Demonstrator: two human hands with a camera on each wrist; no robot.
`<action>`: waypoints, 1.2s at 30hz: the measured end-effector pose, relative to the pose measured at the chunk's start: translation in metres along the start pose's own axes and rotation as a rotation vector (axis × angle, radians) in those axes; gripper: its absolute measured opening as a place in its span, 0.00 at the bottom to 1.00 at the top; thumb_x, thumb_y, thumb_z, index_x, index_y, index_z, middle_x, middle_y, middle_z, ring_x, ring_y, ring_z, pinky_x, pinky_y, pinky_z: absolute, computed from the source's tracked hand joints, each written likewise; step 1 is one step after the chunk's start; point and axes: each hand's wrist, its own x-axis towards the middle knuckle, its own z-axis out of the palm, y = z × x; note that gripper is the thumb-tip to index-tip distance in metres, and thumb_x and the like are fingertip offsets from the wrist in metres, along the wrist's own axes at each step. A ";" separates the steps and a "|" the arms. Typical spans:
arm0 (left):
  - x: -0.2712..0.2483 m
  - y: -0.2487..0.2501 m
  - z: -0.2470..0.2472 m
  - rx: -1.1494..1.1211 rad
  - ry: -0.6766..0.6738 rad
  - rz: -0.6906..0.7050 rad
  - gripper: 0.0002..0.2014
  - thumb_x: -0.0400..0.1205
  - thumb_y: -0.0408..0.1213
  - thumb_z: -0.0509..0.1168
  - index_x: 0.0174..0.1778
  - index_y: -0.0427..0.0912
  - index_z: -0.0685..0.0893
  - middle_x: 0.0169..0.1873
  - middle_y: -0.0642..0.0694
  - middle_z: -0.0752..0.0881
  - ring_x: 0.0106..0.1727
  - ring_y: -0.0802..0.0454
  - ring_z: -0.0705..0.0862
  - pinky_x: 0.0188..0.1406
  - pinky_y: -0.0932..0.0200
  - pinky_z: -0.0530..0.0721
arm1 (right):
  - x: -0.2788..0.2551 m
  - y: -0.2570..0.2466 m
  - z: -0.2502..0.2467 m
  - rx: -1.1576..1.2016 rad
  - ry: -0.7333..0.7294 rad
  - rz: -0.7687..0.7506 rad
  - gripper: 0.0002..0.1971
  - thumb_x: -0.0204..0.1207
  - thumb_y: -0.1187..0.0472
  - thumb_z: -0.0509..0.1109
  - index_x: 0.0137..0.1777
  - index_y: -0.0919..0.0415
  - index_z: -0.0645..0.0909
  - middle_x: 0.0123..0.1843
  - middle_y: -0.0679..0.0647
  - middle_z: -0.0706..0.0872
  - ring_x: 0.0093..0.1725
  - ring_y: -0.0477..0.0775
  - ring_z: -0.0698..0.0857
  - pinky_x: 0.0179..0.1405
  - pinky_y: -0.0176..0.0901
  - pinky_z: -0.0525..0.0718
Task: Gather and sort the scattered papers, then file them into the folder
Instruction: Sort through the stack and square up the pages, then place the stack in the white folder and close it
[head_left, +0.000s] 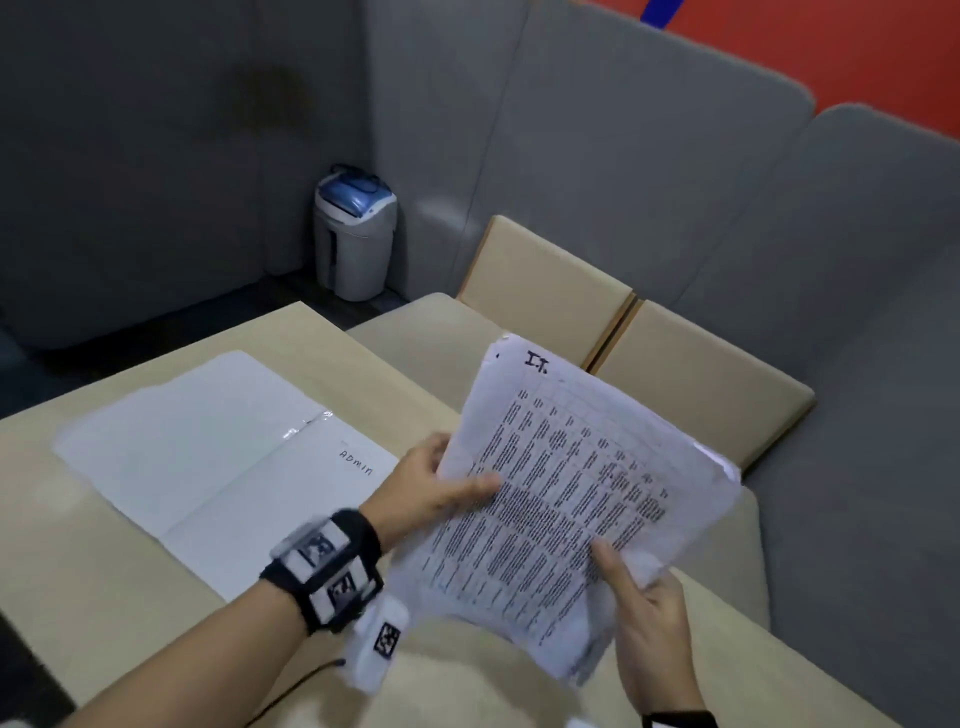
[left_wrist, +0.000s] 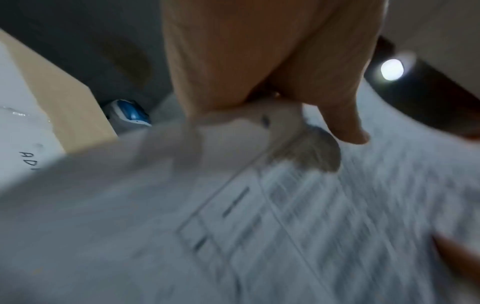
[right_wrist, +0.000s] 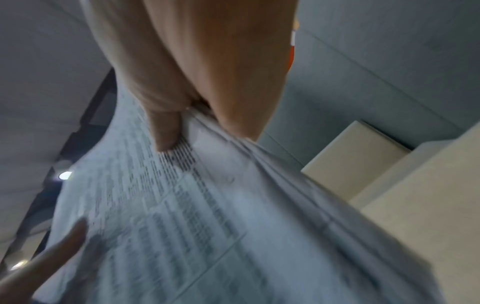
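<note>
I hold a stack of printed papers (head_left: 571, 488) tilted up in the air above the table; its top sheet carries a dense table of text and a handwritten "I.T." at the top. My left hand (head_left: 441, 488) pinches the stack's left edge, thumb on the top sheet. My right hand (head_left: 639, 597) grips the lower right corner, thumb on top and fingers underneath. In the left wrist view the papers (left_wrist: 285, 216) are blurred under my thumb (left_wrist: 345, 127). The right wrist view shows the stack (right_wrist: 207, 216) fanned at its edge. An open white folder (head_left: 208, 457) marked "ADMIN" lies flat on the table to the left.
The beige table (head_left: 104, 597) meets further beige table sections (head_left: 701, 379) at the right. A grey-and-blue paper shredder (head_left: 356, 234) stands on the floor by the grey partition (head_left: 597, 156). A cable runs from my left wrist device (head_left: 327, 566).
</note>
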 end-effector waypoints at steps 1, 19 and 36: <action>-0.005 -0.011 0.000 -0.021 -0.035 0.007 0.30 0.69 0.43 0.83 0.65 0.39 0.84 0.57 0.43 0.92 0.56 0.46 0.92 0.54 0.51 0.92 | -0.002 0.010 0.010 0.003 0.025 0.007 0.08 0.77 0.70 0.71 0.47 0.61 0.91 0.47 0.50 0.96 0.48 0.50 0.94 0.40 0.35 0.90; 0.041 -0.087 -0.117 0.655 -0.142 -0.028 0.08 0.89 0.39 0.58 0.59 0.41 0.68 0.36 0.47 0.83 0.28 0.56 0.77 0.27 0.63 0.75 | 0.000 0.117 0.128 -0.329 0.279 0.264 0.12 0.82 0.68 0.69 0.63 0.63 0.84 0.57 0.53 0.92 0.59 0.56 0.90 0.66 0.59 0.84; 0.042 -0.097 -0.475 1.122 0.544 -0.696 0.48 0.65 0.57 0.81 0.71 0.30 0.71 0.69 0.32 0.75 0.70 0.33 0.75 0.64 0.40 0.80 | -0.007 0.216 0.285 -0.127 0.197 0.772 0.19 0.76 0.70 0.75 0.67 0.68 0.83 0.56 0.63 0.92 0.55 0.68 0.91 0.61 0.71 0.85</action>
